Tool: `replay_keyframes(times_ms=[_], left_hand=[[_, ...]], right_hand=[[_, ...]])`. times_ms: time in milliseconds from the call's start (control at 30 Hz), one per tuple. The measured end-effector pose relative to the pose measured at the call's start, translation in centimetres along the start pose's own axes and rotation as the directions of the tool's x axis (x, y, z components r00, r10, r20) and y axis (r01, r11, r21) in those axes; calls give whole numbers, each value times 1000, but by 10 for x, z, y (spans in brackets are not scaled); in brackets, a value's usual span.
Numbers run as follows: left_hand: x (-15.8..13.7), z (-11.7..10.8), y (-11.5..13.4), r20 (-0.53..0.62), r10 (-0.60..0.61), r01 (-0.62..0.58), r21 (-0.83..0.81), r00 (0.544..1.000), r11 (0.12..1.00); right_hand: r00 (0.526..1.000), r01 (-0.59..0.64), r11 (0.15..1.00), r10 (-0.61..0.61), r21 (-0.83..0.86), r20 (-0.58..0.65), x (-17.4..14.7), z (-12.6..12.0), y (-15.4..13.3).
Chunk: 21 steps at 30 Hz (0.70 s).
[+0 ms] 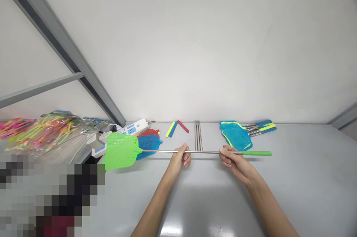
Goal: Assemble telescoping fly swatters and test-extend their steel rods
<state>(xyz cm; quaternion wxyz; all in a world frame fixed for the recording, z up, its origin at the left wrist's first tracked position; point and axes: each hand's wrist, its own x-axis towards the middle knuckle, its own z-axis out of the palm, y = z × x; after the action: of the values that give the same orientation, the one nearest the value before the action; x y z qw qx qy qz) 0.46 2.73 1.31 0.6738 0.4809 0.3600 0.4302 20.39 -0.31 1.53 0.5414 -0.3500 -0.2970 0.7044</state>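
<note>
A green fly swatter (205, 151) is stretched out sideways above the grey table, its perforated head to the left and its green handle to the right. My left hand (181, 157) pinches the thin metal rod near its middle. Closer to the handle, my right hand (232, 160) grips the thicker end of the rod. Behind the rod lie several bare metal rods (198, 136) side by side. Loose handle grips in yellow, blue and red (183, 126) rest to their left. Partly covered by the green head are a blue swatter head (150, 142) and a red one (148, 133).
At the back right, swatters with blue heads (237, 136) lie stacked, their handles pointing right. A white power strip (136, 127) with plugs sits at the left. Plastic bags of colourful swatters (50, 129) are piled further left. A white wall (200, 43) rises behind the table (306, 177).
</note>
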Motion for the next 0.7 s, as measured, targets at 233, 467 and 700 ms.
replay_keyframes(times_ms=[233,467,700], left_hand=[[-2,9,-5,20,-9,7,73,1000,997],[-5,18,-12,26,-25,21,145,999,989],[-9,21,-10,74,-35,17,235,997,972]], right_hand=[[999,-27,999,26,17,44,-1,13,10],[989,-94,995,91,22,113,-6,31,24],[997,-56,976,67,-210,44,-1,23,26]])
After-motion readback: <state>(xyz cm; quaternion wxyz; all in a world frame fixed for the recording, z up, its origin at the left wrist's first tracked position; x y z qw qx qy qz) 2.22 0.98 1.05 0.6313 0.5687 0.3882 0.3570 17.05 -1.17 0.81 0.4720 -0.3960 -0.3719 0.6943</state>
